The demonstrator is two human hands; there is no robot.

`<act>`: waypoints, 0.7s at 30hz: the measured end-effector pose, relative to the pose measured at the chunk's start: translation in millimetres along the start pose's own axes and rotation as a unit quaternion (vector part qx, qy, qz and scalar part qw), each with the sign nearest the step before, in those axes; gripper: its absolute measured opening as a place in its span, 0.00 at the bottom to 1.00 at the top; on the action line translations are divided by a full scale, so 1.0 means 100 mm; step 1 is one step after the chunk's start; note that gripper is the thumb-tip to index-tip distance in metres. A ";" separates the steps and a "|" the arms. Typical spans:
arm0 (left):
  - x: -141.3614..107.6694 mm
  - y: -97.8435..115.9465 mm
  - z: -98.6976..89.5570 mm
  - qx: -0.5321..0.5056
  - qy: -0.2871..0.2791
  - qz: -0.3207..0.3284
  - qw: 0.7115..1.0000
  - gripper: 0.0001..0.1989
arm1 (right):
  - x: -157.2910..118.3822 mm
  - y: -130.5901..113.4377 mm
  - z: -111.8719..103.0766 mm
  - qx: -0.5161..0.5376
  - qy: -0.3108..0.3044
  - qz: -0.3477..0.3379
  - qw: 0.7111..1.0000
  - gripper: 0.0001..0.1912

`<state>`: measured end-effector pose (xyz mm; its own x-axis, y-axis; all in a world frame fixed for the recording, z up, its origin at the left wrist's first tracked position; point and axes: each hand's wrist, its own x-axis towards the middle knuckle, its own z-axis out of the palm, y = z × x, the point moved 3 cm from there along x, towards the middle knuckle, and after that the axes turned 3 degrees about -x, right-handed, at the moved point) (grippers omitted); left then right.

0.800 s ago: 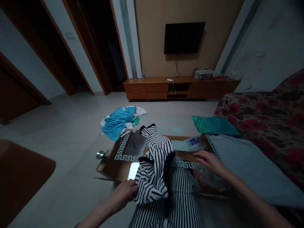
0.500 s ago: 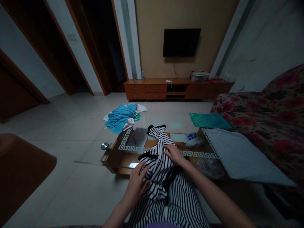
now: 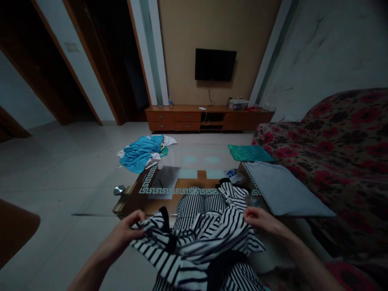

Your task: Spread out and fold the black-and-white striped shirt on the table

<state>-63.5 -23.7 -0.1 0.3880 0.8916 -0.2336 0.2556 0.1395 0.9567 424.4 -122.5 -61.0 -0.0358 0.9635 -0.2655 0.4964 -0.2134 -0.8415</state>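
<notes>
Head view: the striped garment (image 3: 212, 238) was at lower centre of the frame, bunched between the hands, over the striped-clad legs at the near side of the counter (image 3: 184, 184). Left hand (image 3: 124, 232) had the garment's left edge pinched; right hand (image 3: 262, 220) had fingers closed at its right edge, seemingly gripping cloth, though blur and dim light made that grip less sure. Long axis ran roughly left to right, sloping up toward the right. One narrow dark-trimmed end (image 3: 224, 182) pointed up the frame, nearer the right hand; a dark band (image 3: 165, 222) sat beside the left hand.
</notes>
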 end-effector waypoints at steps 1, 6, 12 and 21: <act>0.05 0.01 -0.15 -0.004 0.032 -0.002 0.999 0.12 | -0.06 -0.05 -0.10 0.021 0.021 -0.001 1.000 0.10; 0.50 -0.15 -0.42 0.278 0.257 0.047 0.924 0.12 | 0.06 -0.24 -0.27 -0.133 0.228 -0.032 0.964 0.08; 0.64 -0.33 0.11 0.387 0.182 0.169 0.888 0.14 | 0.06 -0.04 0.19 -0.191 0.208 -0.108 0.953 0.12; 0.40 -0.45 0.79 0.370 0.192 0.214 0.883 0.11 | 0.29 -0.59 0.89 -0.226 0.194 -0.236 0.925 0.10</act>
<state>10.4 -28.8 -66.5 0.2975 0.8946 0.3335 0.7225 -0.4393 0.5338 316.4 -96.7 -61.0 -0.0700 0.9365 0.3436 0.8202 0.2501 -0.5146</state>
